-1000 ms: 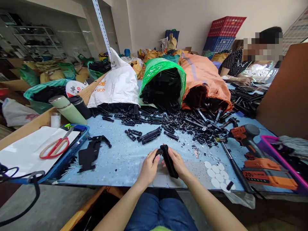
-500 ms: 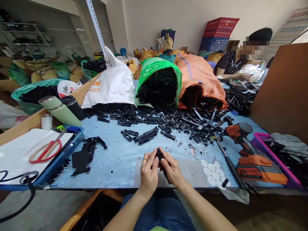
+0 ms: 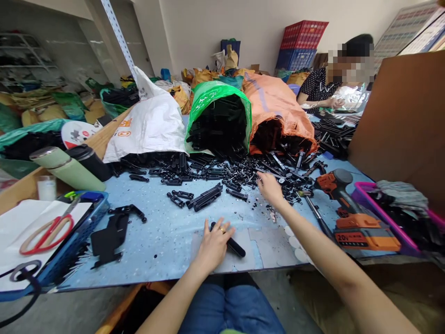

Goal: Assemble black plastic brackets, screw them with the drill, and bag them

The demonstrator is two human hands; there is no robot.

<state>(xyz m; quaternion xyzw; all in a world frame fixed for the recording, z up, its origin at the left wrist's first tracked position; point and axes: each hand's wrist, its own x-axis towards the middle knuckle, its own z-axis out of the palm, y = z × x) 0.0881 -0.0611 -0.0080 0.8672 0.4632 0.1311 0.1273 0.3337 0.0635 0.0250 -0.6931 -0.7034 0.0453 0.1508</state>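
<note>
— Pale walls are seen in the head view, behind a blue worktop. Along its far side a white sack, a green sack and an orange sack are ranged, with a heap of small parts spread before them. Where is the black bar to be found?

— At the near edge, aslant on a grey sheet. It is partly covered by the left hand, whose fingers are spread wide across its far end.

— And the right hand?

— It is reached out to the heap, fingers drawn fairly narrow. Whether anything is pinched cannot be told.

— How might this be done well?

— Light, even pressure is probably best applied by the left palm, so that the bar is neither rolled nor slid. At the heap, a single piece is better taken by fingertip and thumb; if it is raked at, neighbouring pieces could be dragged along. The drill, further right, should be given room by the forearm.
</note>
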